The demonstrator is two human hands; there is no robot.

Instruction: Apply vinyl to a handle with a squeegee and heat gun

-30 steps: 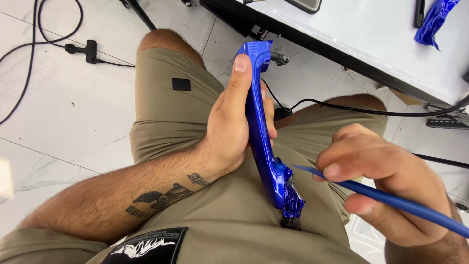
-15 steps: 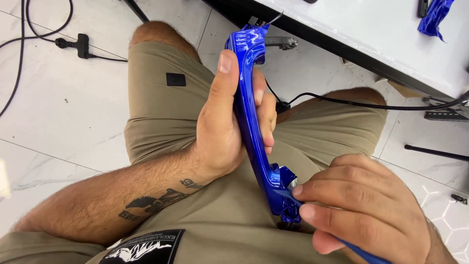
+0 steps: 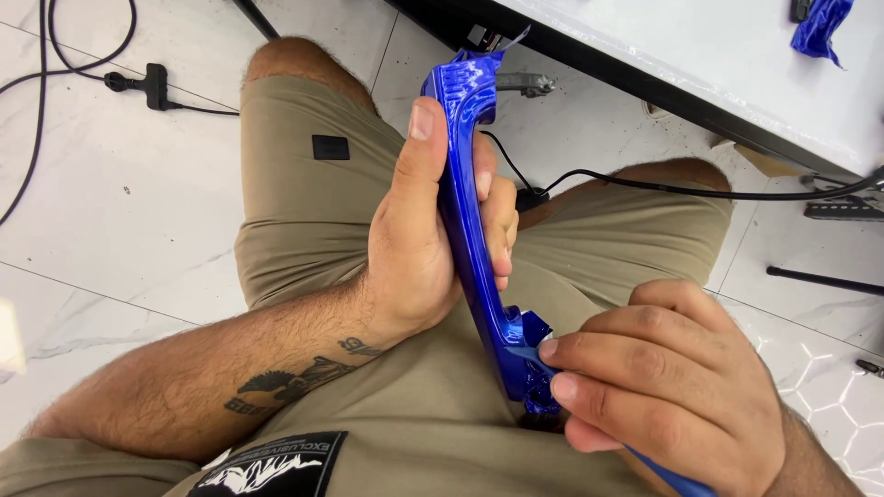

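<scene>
The left hand (image 3: 419,244) clenched a long, glossy blue curved plastic handle (image 3: 474,230) above the lap, thumb along its edge. The right hand (image 3: 668,387), fingers (image 3: 589,354) pinched on a blue film strip (image 3: 681,479), pressed against the handle's lower end.

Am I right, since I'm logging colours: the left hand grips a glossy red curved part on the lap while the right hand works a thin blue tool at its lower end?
Not quite. The head view shows the curved part is glossy blue, not red. The rest holds: the left hand grips it on the lap, and the right hand works a thin blue tool at its lower end.
</scene>
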